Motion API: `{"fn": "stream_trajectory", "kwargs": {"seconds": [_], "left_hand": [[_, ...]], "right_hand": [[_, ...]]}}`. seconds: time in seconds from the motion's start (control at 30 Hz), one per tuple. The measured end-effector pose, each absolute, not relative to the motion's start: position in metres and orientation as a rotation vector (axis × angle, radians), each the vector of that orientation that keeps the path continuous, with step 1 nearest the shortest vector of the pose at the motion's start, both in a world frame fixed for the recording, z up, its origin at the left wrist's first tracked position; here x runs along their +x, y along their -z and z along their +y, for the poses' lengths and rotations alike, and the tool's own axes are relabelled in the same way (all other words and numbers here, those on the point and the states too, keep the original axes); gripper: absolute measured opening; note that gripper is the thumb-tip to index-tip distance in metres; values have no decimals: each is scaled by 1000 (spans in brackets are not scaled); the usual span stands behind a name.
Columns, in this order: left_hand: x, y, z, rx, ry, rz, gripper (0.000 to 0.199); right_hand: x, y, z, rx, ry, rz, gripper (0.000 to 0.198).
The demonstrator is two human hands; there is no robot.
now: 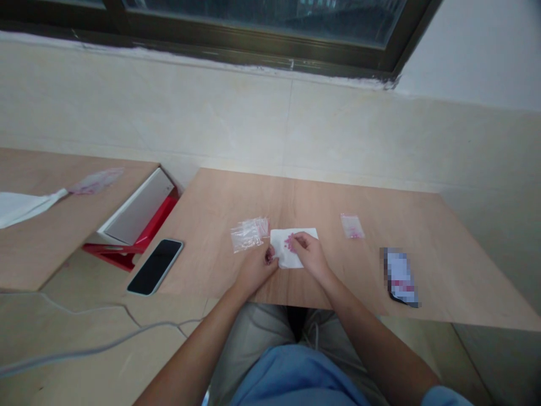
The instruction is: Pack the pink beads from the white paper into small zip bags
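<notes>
tiny pink beads (289, 242) are heaped on a white paper sheet (291, 254) at table (380, 270) centre. r hand (308, 251) is pinched on beads at the heap; l hand (257, 265) is curled shut, pink bits seen inside, beside empty zip bags (248, 233). risk: beads could be scattered or rolled off if the sheet is nudged w/ a wrist.

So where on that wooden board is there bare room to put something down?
The board is bare along its far edge, beyond the white paper, and between the single small bag and the blurred packet. Another patch lies between the phone and the bag pile. It is crowded at the paper, where the left hand and right hand work.
</notes>
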State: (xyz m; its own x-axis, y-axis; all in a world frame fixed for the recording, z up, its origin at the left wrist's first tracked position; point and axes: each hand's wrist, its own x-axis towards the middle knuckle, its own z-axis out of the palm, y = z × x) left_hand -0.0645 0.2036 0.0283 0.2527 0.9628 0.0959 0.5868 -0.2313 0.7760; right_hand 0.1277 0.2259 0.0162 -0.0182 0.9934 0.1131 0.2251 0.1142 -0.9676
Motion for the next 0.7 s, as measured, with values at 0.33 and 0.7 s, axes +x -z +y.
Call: {"fn": "stream_trajectory", "kwargs": {"seconds": [0.33,0.7], "left_hand": [[-67,-30,205,1883,-782,1413,7],[-69,-30,205,1894,-785,1401,6]], "right_hand": [[145,-5,243,-1433,-749,-1851,14],[138,-19,245,-1409,-601,-2125,9]]}}
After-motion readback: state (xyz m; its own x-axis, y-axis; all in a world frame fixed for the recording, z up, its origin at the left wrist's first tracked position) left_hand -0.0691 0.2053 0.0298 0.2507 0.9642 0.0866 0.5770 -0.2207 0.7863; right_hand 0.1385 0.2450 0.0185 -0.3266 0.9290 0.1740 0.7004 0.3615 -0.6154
